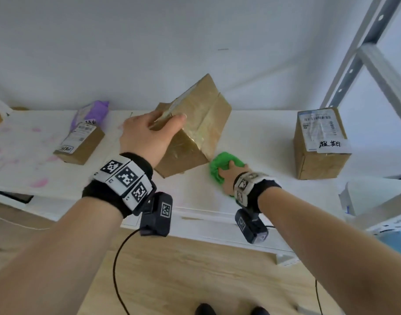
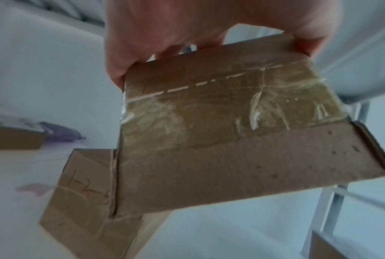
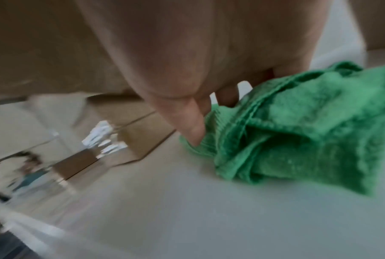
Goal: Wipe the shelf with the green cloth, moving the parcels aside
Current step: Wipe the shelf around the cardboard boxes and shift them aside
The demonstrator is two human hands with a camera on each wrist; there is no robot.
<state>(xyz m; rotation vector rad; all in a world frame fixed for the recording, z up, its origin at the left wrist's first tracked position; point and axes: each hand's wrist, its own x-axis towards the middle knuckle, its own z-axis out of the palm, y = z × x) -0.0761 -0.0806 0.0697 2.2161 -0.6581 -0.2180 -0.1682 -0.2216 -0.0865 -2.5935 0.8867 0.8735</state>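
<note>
My left hand (image 1: 149,135) grips a taped brown parcel (image 1: 195,128) by its top edge and holds it tilted above the white shelf (image 1: 263,142). The left wrist view shows that parcel (image 2: 231,140) close up, with the fingers (image 2: 129,52) curled over its upper edge. A crumpled green cloth (image 1: 224,164) lies on the shelf just right of the parcel's lower corner, and my right hand (image 1: 231,178) holds it down there. In the blurred right wrist view the green cloth (image 3: 297,131) is bunched under the fingers (image 3: 193,128).
A labelled brown parcel (image 1: 320,144) stands at the right of the shelf. A flat parcel (image 1: 81,144) and a purple packet (image 1: 92,110) lie at the left, among pink stains (image 1: 39,183). A grey metal upright (image 1: 354,60) rises at the right. Another small box (image 2: 82,201) sits below the held parcel.
</note>
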